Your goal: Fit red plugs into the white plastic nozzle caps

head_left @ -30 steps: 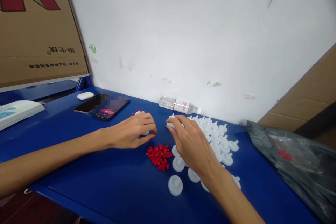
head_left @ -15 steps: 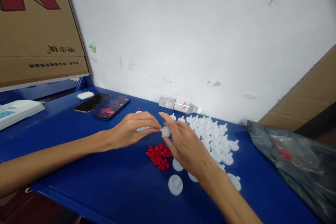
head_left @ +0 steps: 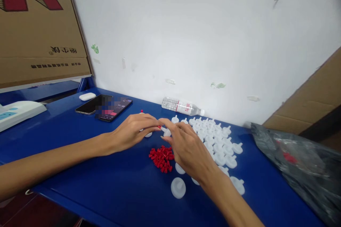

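My left hand [head_left: 133,133] and my right hand [head_left: 186,145] meet fingertip to fingertip over the blue table [head_left: 80,163]. The left fingers pinch a small red cap [head_left: 159,127]. The right fingers close on a white plastic disc piece [head_left: 166,133]. Just below lies a heap of red caps [head_left: 161,158]. Several white disc pieces [head_left: 217,138] spread to the right, partly hidden by my right hand. One white disc [head_left: 178,188] lies apart near the front. Other white pieces under my left fingers are mostly hidden.
A clear water bottle [head_left: 182,106] lies by the white wall. Two phones [head_left: 103,106] and a white earbud case [head_left: 87,96] sit at back left, a white device [head_left: 18,110] at far left. A dark plastic bag [head_left: 298,163] lies right. Cardboard boxes [head_left: 39,25] stand on both sides.
My right hand lifted a white disc from the group and carried it left. My left hand moved right with a red cap until the fingertips of both hands met.
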Demonstrator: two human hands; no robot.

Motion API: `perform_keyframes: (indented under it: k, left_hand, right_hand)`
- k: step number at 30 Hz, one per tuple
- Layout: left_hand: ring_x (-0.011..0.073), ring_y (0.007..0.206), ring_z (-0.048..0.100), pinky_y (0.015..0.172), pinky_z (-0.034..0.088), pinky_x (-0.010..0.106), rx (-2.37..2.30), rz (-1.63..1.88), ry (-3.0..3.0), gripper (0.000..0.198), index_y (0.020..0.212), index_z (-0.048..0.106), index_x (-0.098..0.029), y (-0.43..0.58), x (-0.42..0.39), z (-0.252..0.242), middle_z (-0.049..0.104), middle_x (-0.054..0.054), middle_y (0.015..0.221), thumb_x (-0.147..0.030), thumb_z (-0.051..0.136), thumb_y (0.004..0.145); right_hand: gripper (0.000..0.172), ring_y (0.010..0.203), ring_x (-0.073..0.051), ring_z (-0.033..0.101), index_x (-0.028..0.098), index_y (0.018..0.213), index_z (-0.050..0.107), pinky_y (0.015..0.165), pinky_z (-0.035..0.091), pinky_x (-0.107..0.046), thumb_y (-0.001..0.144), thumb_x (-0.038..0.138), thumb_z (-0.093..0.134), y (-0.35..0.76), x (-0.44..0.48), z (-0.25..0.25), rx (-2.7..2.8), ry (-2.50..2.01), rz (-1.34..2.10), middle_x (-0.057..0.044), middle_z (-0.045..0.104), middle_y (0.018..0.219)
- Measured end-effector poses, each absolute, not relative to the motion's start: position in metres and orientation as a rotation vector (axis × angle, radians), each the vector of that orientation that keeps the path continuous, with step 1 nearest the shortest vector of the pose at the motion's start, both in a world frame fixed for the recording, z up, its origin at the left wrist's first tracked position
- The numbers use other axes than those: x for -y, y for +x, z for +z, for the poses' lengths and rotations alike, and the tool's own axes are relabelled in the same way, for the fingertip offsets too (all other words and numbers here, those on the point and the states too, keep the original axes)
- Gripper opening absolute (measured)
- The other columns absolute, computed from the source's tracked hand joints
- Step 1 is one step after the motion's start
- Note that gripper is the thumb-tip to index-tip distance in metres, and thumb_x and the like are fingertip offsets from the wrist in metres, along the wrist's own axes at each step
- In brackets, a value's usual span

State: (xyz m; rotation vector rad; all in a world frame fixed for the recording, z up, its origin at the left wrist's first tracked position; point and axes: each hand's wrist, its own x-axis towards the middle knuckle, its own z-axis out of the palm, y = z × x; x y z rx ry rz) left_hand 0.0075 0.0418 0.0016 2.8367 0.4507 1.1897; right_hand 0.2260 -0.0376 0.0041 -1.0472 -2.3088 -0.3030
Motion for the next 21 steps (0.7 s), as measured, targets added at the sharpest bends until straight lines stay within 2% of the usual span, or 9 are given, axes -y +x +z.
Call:
perform_keyframes:
  k: [4,6,12,17,21]
  left_hand:
    - [0.0205,0.093,0.063,0.081,0.054,0.033,-0.432,0.963,2.877,0.022,0.105,0.07,-0.015,0.008,-0.04,0.006,0.07,0.009,0.091,-0.018,0.048,0.104]
    - [0.0197,0.088,0.06,0.079,0.052,0.032,-0.431,0.921,2.847,0.024,0.104,0.068,-0.015,0.009,-0.037,0.008,0.068,0.008,0.088,-0.016,0.044,0.104]
    - [0.0147,0.07,0.054,0.067,0.045,0.026,-0.406,0.976,2.717,0.027,0.084,0.059,-0.016,0.009,-0.029,0.007,0.061,0.002,0.073,-0.014,0.04,0.103]
    - [0.0141,0.065,0.051,0.062,0.042,0.027,-0.389,0.968,2.738,0.024,0.087,0.058,-0.016,0.007,-0.028,0.008,0.058,0.001,0.071,-0.015,0.04,0.102]
    - [0.0153,0.067,0.053,0.065,0.046,0.029,-0.357,1.091,2.792,0.023,0.088,0.06,-0.015,0.01,-0.03,0.009,0.061,0.003,0.073,-0.019,0.043,0.104]
  right_hand:
    - [0.058,0.095,-0.025,0.058,0.021,0.154,0.027,0.086,0.052,-0.041,0.1,0.005,0.041,0.225,0.039,0.004,2.349,-1.043,-0.317,-0.008,0.067,0.103]
    - [0.059,0.098,-0.025,0.058,0.02,0.152,0.031,0.087,0.051,-0.041,0.098,0.002,0.041,0.224,0.04,0.004,2.355,-1.031,-0.336,-0.008,0.066,0.102]
    - [0.056,0.099,-0.023,0.058,0.017,0.143,0.044,0.088,0.05,-0.04,0.092,-0.006,0.041,0.222,0.044,0.008,2.365,-0.98,-0.47,-0.01,0.067,0.11]
    - [0.046,0.091,-0.023,0.058,0.013,0.137,0.05,0.082,0.05,-0.039,0.096,-0.003,0.037,0.217,0.048,0.011,2.365,-0.954,-0.528,-0.01,0.068,0.101]
    - [0.047,0.1,-0.023,0.059,0.016,0.142,0.045,0.088,0.05,-0.039,0.099,0.001,0.038,0.219,0.046,0.009,2.329,-0.963,-0.517,-0.012,0.068,0.117]
